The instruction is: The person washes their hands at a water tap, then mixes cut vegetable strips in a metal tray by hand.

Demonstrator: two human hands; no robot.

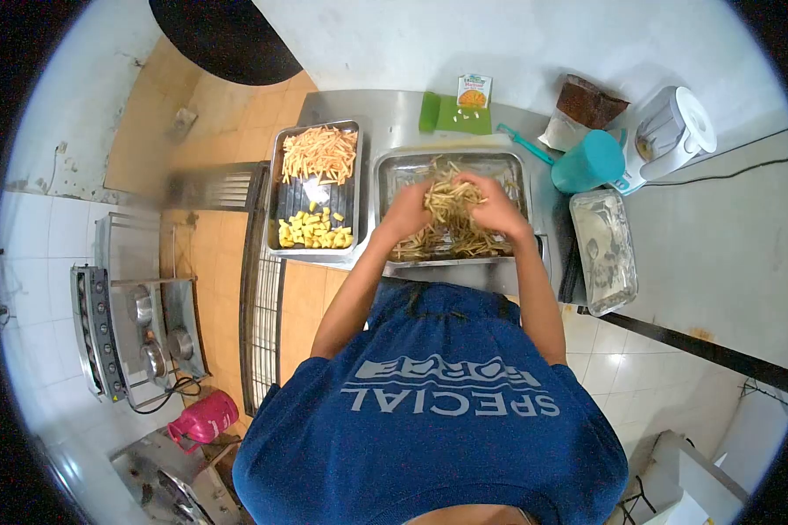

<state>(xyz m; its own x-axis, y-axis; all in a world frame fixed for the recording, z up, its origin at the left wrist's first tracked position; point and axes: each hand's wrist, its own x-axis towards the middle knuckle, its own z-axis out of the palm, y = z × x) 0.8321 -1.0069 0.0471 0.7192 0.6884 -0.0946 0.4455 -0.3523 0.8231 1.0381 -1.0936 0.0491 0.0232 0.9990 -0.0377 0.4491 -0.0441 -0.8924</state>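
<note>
Over a metal tray (527, 194), my left hand (404, 210) and my right hand (496, 206) are close together, fingers curled round a bunch of thin brownish-green strips (451, 203). More of these strips lie in the tray below and around both hands. To the left, a second tray (357, 185) holds orange strips (321, 155) at its far end and yellow chunks (313, 231) at its near end, with a small white item (315, 189) between them.
Behind the tray are a green board (464, 116) and a seasoning packet (474, 91). At the right stand a turquoise container (591, 161), a blender (674, 133), a brown-and-white bag (580, 109) and a flour-dusted tray (606, 251).
</note>
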